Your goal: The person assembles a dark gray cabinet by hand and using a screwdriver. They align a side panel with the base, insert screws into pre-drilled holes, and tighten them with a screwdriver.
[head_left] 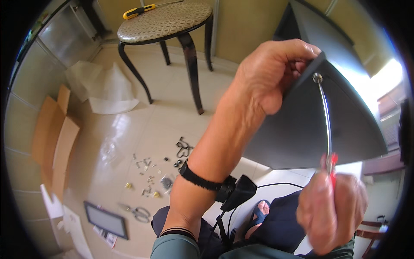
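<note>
Panel, broad and dark grey, slants at our right. Our left hand has its fingers pinched on the upper edge; our right hand is clenched around a red-handled screwdriver, tip at a round metal fitting near that edge. We judge the fitting placed, though its tightness is hard to tell; small hardware lies loose at lower left, seemingly left to use.
</note>
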Demonstrator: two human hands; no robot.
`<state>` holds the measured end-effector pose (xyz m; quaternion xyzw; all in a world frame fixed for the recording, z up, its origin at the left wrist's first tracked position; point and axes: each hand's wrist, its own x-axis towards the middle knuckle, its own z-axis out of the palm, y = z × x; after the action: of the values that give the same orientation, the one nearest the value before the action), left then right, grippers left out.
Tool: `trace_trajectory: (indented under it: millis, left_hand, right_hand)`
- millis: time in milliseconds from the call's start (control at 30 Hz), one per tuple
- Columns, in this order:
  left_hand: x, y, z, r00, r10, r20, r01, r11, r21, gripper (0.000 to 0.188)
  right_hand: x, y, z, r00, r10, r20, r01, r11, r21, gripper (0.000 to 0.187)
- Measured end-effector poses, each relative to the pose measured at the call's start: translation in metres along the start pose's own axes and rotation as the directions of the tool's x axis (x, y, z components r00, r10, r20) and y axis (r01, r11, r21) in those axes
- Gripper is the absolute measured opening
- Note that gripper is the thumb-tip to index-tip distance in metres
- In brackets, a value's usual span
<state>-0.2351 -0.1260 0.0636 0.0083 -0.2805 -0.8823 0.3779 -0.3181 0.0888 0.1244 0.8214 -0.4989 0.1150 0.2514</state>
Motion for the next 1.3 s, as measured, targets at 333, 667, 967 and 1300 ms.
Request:
trace_trajectory:
  millis: [333,667,967,1300]
  left_hand:
    - [-0.006,0.011,0.001,0.989,-0.053,-0.136,0.067,0.993,0.099,0.022]
    - [-0.011,0.016,0.019,0.94,-0.128,-0.315,0.185,0.97,0.158,0.017]
    - [-0.022,0.037,0.044,0.838,-0.203,-0.506,0.349,0.913,0.212,0.014]
    - [-0.021,0.037,0.044,0.832,-0.224,-0.507,0.327,0.937,0.124,0.019]
  right_hand:
    - [0.029,0.019,0.047,0.952,0.084,-0.294,0.104,0.816,0.568,0.016]
    - [0.029,0.031,0.033,0.999,0.049,-0.024,-0.017,0.701,0.713,0.018]
    - [0.039,0.04,-0.012,0.952,0.058,0.301,-0.288,0.499,0.817,0.031]
    - [0.054,0.023,-0.027,0.838,0.248,0.486,-0.528,0.147,0.836,0.04]
